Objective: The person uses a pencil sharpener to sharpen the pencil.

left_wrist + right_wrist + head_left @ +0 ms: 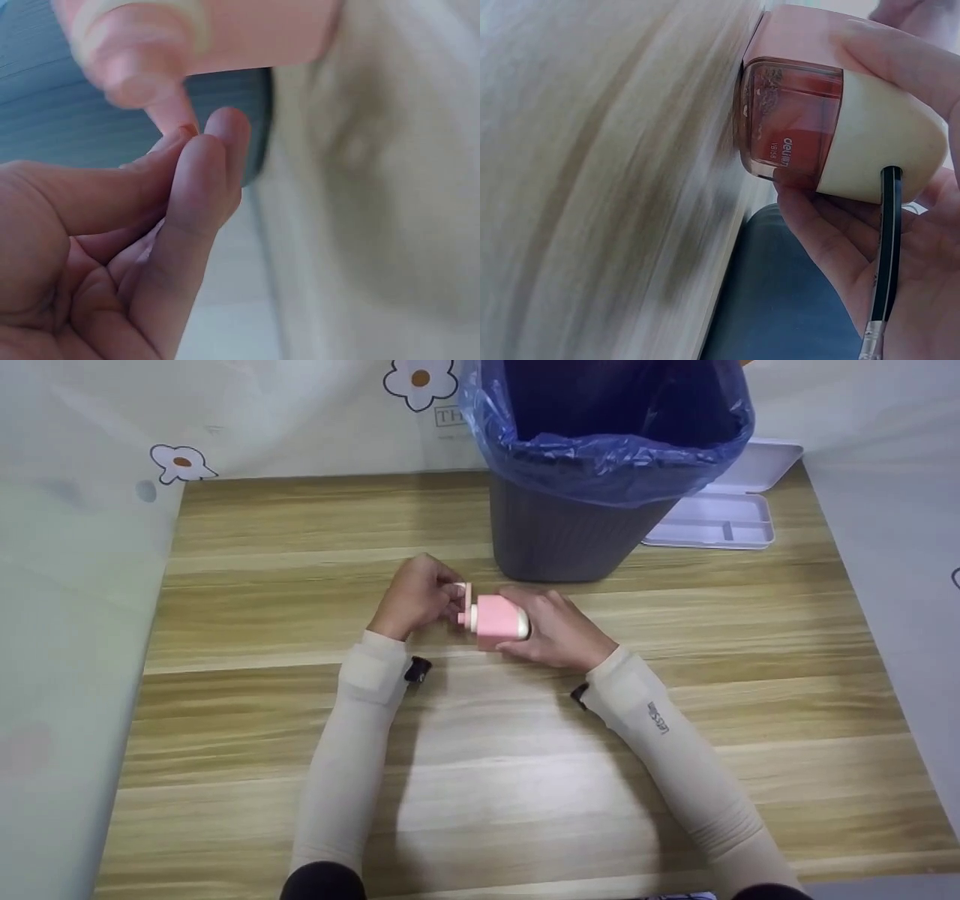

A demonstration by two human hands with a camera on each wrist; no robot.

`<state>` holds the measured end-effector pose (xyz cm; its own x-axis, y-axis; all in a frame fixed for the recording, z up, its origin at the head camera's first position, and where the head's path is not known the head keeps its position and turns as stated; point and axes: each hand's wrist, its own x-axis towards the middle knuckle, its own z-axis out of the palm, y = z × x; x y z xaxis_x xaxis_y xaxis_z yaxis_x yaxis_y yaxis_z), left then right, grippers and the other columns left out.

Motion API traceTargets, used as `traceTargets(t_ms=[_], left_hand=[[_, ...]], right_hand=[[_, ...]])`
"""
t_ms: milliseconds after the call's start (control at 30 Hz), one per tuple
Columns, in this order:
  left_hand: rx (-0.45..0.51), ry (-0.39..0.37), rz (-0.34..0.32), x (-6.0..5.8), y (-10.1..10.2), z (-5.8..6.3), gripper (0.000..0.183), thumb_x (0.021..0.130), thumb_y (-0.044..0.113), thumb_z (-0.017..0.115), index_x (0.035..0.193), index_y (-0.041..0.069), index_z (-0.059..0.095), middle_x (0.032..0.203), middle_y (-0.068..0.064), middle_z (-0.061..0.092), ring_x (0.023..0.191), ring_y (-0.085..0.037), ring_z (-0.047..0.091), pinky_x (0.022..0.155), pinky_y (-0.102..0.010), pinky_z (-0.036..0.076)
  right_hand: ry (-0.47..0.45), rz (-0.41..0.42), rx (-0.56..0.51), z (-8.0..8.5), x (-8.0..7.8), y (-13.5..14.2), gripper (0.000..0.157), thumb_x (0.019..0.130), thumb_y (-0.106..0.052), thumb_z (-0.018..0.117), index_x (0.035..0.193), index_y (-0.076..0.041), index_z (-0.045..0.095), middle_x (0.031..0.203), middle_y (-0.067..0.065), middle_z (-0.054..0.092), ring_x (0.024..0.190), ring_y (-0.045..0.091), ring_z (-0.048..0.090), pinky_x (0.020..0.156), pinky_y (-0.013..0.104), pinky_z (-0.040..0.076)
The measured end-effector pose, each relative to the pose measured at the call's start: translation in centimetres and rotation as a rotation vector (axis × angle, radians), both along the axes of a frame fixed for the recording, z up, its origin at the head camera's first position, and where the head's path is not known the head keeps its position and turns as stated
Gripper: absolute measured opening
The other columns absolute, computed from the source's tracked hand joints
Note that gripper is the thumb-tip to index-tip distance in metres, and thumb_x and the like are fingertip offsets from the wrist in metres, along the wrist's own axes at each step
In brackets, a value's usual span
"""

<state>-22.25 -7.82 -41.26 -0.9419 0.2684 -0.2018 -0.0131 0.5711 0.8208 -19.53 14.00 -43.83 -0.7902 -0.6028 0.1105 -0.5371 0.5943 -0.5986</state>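
A pink and cream crank pencil sharpener (pixel 498 617) is held on its side over the wooden table. My right hand (pixel 561 630) grips its body, with the thumb on one side and fingers on the other. In the right wrist view, a black pencil (pixel 889 247) with a metal ferrule sticks out of the cream end. Some shavings show in the clear reddish drawer (pixel 791 120). My left hand (pixel 415 596) pinches the end of the pink crank (pixel 469 596) between thumb and fingers. The pencil's tip is hidden inside the sharpener.
A dark grey bin (pixel 562 536) with a blue plastic liner (pixel 592 472) stands just beyond my hands. Behind it on the right lies an opened white pencil case (pixel 709 510). A flower-printed sheet (pixel 300 427) hangs along the table's back edge.
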Motion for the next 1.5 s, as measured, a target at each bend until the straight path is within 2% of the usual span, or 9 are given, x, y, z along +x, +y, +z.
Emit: traceTargets(t_ms=[167, 300, 467, 633, 867, 967, 1100, 1300, 1500], left_hand=[[0.026, 0.045, -0.016, 0.7, -0.3, 1.8, 0.010, 0.084, -0.001, 0.063, 0.087, -0.001, 0.073, 0.078, -0.011, 0.069, 0.063, -0.019, 0.066, 0.058, -0.030, 0.053], [-0.024, 0.097, -0.048, 1.5, -0.5, 2.7, 0.010, 0.083, 0.001, 0.064, 0.085, 0.002, 0.074, 0.078, -0.007, 0.069, 0.064, -0.015, 0.062, 0.058, -0.025, 0.051], [-0.039, 0.066, -0.074, 2.5, -0.6, 3.5, 0.008, 0.084, 0.003, 0.066, 0.083, 0.002, 0.074, 0.077, -0.007, 0.068, 0.064, -0.015, 0.060, 0.059, -0.026, 0.050], [-0.004, 0.012, -0.091, 3.4, -0.7, 3.7, 0.009, 0.084, 0.001, 0.064, 0.083, 0.000, 0.073, 0.077, -0.010, 0.069, 0.061, -0.013, 0.060, 0.056, -0.026, 0.051], [-0.030, 0.023, -0.150, 4.6, -0.8, 3.7, 0.006, 0.080, 0.000, 0.067, 0.080, 0.001, 0.073, 0.069, -0.004, 0.067, 0.056, -0.012, 0.058, 0.053, -0.026, 0.050], [-0.087, 0.029, -0.225, 4.8, -0.8, 3.0, 0.008, 0.078, -0.001, 0.068, 0.074, 0.002, 0.074, 0.065, -0.002, 0.065, 0.055, -0.011, 0.055, 0.053, -0.026, 0.048], [-0.182, 0.058, -0.296, 4.9, -0.7, 1.1, 0.011, 0.074, -0.001, 0.070, 0.064, 0.004, 0.072, 0.057, 0.002, 0.061, 0.054, -0.011, 0.051, 0.052, -0.025, 0.043], [-0.250, 0.148, -0.242, 4.3, -0.1, -1.5, 0.011, 0.069, -0.001, 0.072, 0.063, 0.007, 0.073, 0.061, 0.001, 0.065, 0.059, -0.013, 0.049, 0.057, -0.029, 0.042], [-0.318, 0.279, -0.182, 3.9, 0.3, -2.7, 0.006, 0.072, 0.007, 0.077, 0.068, 0.012, 0.075, 0.069, 0.004, 0.068, 0.064, -0.015, 0.059, 0.064, -0.034, 0.047]], right_hand=[[-0.004, 0.004, -0.001, 0.0, 0.0, 0.0, 0.056, 0.069, -0.028, 0.079, 0.117, -0.012, 0.053, 0.093, -0.004, 0.059, 0.077, 0.014, 0.056, 0.067, 0.032, 0.046], [0.009, 0.008, -0.003, -0.1, 0.0, -0.1, 0.056, 0.068, -0.029, 0.079, 0.115, -0.012, 0.054, 0.090, -0.004, 0.059, 0.076, 0.015, 0.056, 0.065, 0.033, 0.046], [0.022, 0.010, 0.006, -0.2, 0.0, 0.0, 0.058, 0.069, -0.030, 0.079, 0.117, -0.011, 0.053, 0.092, -0.003, 0.060, 0.078, 0.015, 0.056, 0.066, 0.034, 0.045], [0.006, 0.008, 0.001, -0.2, 0.0, 0.0, 0.061, 0.069, -0.029, 0.079, 0.121, -0.011, 0.053, 0.095, -0.002, 0.061, 0.078, 0.015, 0.056, 0.067, 0.033, 0.046], [0.005, 0.002, -0.002, -0.1, 0.1, 0.0, 0.056, 0.068, -0.028, 0.079, 0.117, -0.012, 0.054, 0.091, -0.004, 0.060, 0.077, 0.014, 0.056, 0.066, 0.031, 0.046], [0.001, -0.005, -0.001, -0.1, 0.1, 0.0, 0.057, 0.068, -0.028, 0.078, 0.118, -0.013, 0.054, 0.091, -0.004, 0.061, 0.076, 0.014, 0.056, 0.065, 0.031, 0.045], [0.003, -0.002, -0.001, -0.1, 0.1, -0.1, 0.056, 0.069, -0.028, 0.078, 0.117, -0.013, 0.054, 0.090, -0.005, 0.060, 0.075, 0.014, 0.056, 0.064, 0.031, 0.045], [0.011, 0.013, -0.006, -0.1, 0.1, -0.1, 0.055, 0.069, -0.028, 0.078, 0.116, -0.011, 0.054, 0.093, -0.003, 0.060, 0.078, 0.014, 0.056, 0.066, 0.032, 0.045], [0.014, 0.024, -0.017, -0.1, 0.0, -0.1, 0.054, 0.069, -0.029, 0.078, 0.116, -0.012, 0.055, 0.094, -0.004, 0.061, 0.077, 0.014, 0.056, 0.064, 0.031, 0.045]])
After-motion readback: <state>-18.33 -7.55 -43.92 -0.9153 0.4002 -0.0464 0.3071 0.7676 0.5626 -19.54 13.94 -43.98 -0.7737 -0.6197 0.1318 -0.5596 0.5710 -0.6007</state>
